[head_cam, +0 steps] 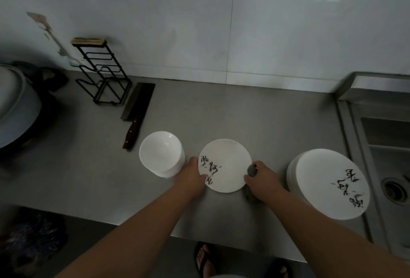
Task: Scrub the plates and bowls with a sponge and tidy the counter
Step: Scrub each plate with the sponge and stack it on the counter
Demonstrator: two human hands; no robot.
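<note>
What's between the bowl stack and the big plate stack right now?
In the head view, one small plate with black writing, the left hand gripping its left edge, the right hand with a grey sponge at its right.

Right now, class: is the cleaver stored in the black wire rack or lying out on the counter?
Out. The cleaver lies flat on the steel counter, beside the black wire rack, not in it.

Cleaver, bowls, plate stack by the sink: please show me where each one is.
Cleaver [138, 102]: head view, on the dark blade.
Bowls [158, 152]: head view, inside the top bowl.
Plate stack [321, 173]: head view, on the white face of the top plate.
</note>
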